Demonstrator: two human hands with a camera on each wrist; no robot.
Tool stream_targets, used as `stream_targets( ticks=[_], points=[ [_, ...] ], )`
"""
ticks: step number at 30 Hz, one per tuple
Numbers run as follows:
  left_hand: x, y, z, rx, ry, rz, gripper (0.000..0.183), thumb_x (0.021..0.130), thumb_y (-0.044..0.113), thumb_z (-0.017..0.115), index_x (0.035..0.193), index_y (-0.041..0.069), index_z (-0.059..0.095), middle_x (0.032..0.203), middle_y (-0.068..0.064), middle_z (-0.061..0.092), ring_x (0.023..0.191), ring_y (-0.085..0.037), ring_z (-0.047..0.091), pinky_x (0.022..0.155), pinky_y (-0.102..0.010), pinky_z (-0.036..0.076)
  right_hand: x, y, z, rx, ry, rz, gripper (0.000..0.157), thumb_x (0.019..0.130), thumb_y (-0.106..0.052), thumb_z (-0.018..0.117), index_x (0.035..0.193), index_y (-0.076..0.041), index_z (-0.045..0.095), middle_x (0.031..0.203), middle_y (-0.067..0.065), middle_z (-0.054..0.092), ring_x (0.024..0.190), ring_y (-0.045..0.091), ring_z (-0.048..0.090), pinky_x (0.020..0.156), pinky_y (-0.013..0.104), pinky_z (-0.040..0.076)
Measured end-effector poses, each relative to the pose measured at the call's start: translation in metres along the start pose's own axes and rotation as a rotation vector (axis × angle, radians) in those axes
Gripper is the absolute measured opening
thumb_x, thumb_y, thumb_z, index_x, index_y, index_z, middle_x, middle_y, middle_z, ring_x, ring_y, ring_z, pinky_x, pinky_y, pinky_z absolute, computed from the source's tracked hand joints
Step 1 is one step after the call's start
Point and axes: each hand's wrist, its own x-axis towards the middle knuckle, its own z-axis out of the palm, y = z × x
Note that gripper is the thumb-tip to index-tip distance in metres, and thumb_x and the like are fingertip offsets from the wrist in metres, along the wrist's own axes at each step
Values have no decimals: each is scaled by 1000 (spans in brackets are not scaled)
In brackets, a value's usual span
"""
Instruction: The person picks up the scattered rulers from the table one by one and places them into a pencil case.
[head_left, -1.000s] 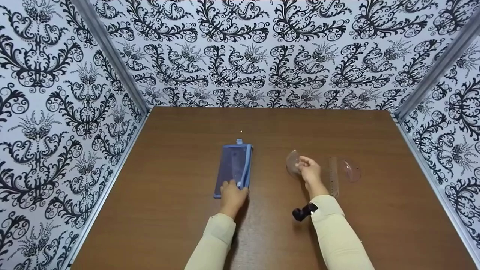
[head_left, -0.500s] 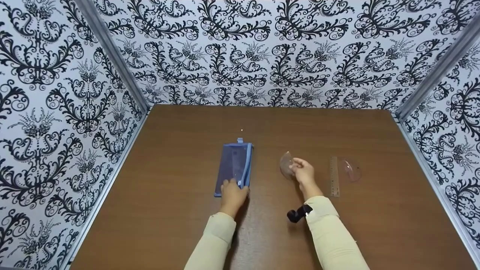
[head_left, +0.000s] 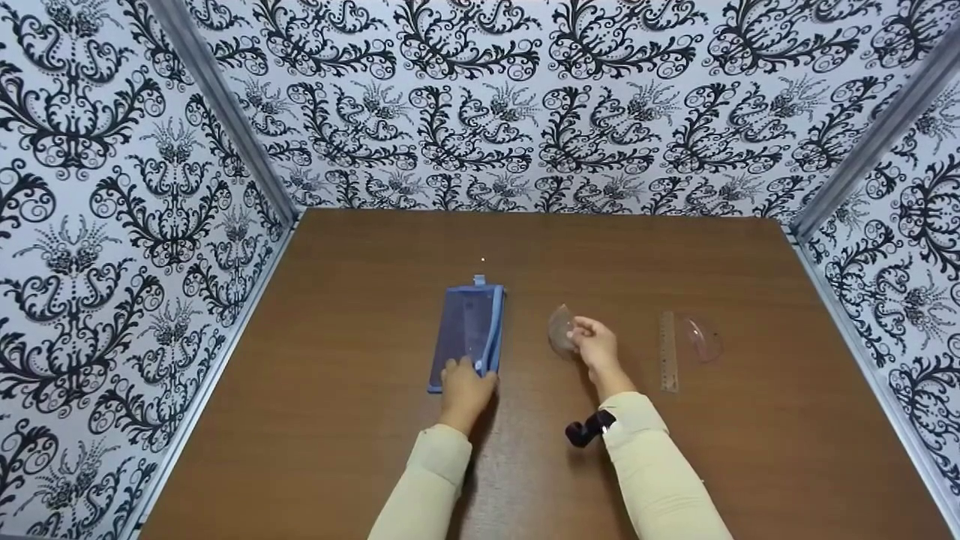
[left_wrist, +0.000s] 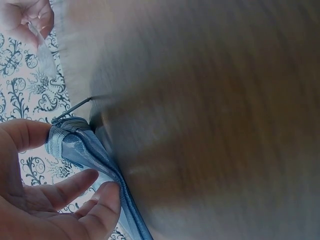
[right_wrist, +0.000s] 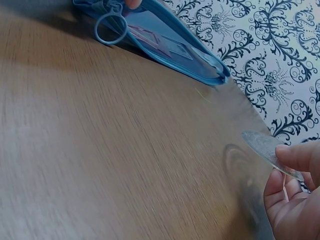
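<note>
A blue see-through zip pouch lies on the table, its zipper side gaping. My left hand grips its near end, with thumb and fingers at the zipper edge. A round ring pull hangs from the zipper in the right wrist view, and clear flat pieces, one pink-edged, show inside the mouth. To the right of the pouch, my right hand pinches a clear protractor by its straight side, thumb on one face, held over the table and apart from the pouch.
Right of my right hand lies a clear ruler, and beside it a pinkish clear protractor. Patterned walls enclose the brown table at the back and sides. A black camera mount juts from my right wrist.
My right hand has moved left with the protractor, away from the ruler and closer to the pouch. The left hand and the pouch have stayed in place.
</note>
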Motion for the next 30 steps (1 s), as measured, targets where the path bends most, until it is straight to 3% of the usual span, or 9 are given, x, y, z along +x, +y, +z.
stream_targets(
  ticks=[9, 17, 30],
  points=[
    [0, -1, 2, 11, -11, -19, 51, 73, 30, 63, 112, -3, 56, 107, -20, 50, 98, -34, 46, 82, -44, 41, -6, 4, 7, 19, -12, -54, 35, 78, 6, 59, 113, 6, 55, 84, 7, 56, 69, 10, 51, 58, 23, 43],
    [2, -1, 2, 13, -14, -23, 55, 74, 30, 62, 116, -4, 54, 118, -24, 47, 105, -37, 44, 87, -45, 39, -6, -3, 16, -8, -23, 0, 37, 79, 7, 58, 116, 8, 54, 87, 9, 58, 70, 9, 52, 63, 27, 45],
    [0, -1, 3, 12, 16, 2, 49, 73, 28, 65, 109, -4, 57, 106, -21, 51, 97, -36, 47, 82, -44, 40, -12, 2, 29, -34, -39, 5, 36, 78, 7, 59, 114, 7, 56, 89, 9, 59, 72, 8, 53, 70, 30, 47]
  ],
)
